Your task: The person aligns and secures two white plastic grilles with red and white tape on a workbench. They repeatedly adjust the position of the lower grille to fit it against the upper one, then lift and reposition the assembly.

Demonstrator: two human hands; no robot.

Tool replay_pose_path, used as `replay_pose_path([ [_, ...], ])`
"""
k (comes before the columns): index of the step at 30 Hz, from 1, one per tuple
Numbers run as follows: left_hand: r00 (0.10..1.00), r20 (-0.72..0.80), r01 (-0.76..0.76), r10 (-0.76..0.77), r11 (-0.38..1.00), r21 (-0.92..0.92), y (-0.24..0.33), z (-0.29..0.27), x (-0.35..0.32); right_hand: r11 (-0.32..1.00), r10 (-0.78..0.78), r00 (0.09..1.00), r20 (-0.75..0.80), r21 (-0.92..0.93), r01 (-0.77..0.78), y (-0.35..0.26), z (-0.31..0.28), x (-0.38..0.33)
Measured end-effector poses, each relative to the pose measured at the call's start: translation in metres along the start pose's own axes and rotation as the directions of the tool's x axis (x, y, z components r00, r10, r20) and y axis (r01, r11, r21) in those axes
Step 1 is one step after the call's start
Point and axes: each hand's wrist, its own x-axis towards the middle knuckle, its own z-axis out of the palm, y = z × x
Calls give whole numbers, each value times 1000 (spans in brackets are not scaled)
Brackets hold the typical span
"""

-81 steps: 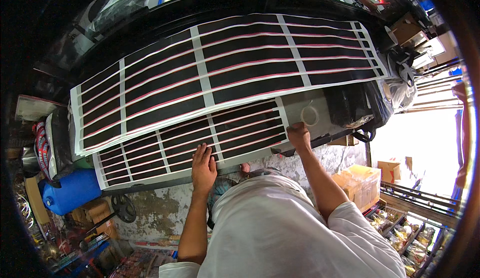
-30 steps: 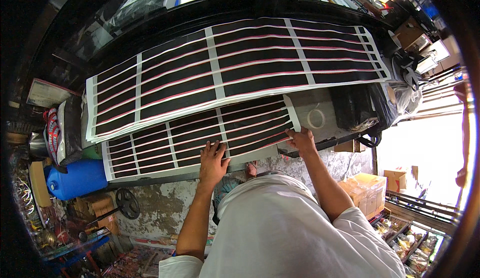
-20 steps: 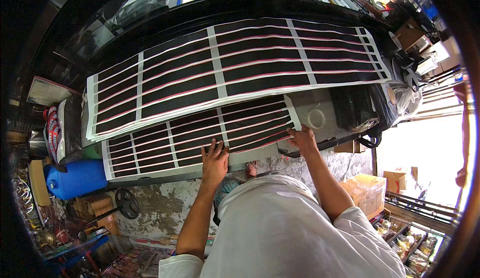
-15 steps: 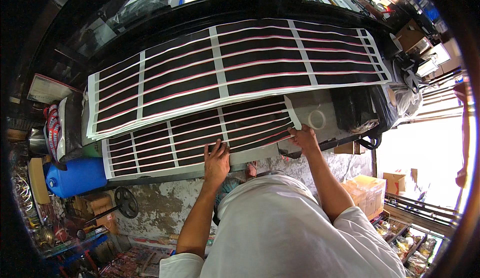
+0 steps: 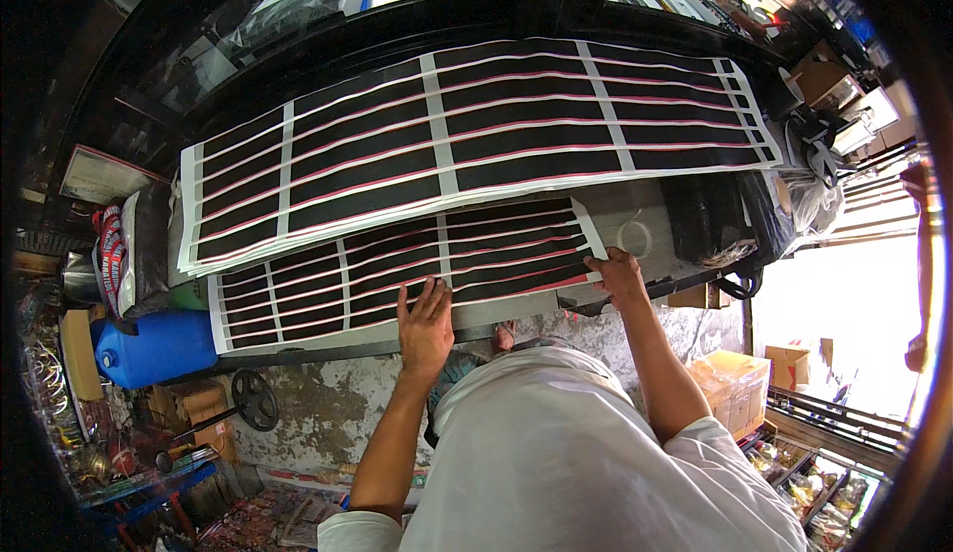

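Note:
Two layers of long printed sheets, black panels split by white and thin red lines, lie on the grey tabletop. The upper stack of sheets (image 5: 516,125) overlaps the far part of the lower sheet (image 5: 397,269). My left hand (image 5: 427,324) rests with its fingers stretched out on the near edge of the lower sheet. At that sheet's right near corner, my right hand (image 5: 620,276) pinches the white border between thumb and fingers. A red strip (image 5: 564,284) shows along the near edge beside the right hand. How far the lower sheet reaches under the stack is hidden.
A roll of clear tape (image 5: 633,239) lies right of the lower sheet, near a black plastic-wrapped bundle (image 5: 705,219). A blue jerrycan (image 5: 159,348) stands at the table's left end. A black handwheel (image 5: 255,399) and a cardboard box (image 5: 728,388) are below table height.
My right hand has shifted slightly right and nearer at the sheet's corner, and more red shows along the edge. My left hand stays about where it was on the sheet.

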Motion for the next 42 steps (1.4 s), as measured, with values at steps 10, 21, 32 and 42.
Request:
replay_pose_path([
  [10, 999, -39, 24, -26, 999, -41, -4, -13, 7, 996, -74, 997, -6, 43, 74, 0, -2, -7],
  [21, 988, 154, -11, 19, 999, -53, 6, 16, -29, 988, -131, 989, -71, -94, 124, 51, -16, 22],
  [32, 986, 88, 153, -142, 979, -137, -36, 35, 75, 929, -339, 927, -158, -214, 303, 54, -2, 91],
  [42, 927, 342, 202, -151, 972, -118, -54, 64, 126, 896, -407, 907, -110, -239, 373, -8, 11, 39],
])
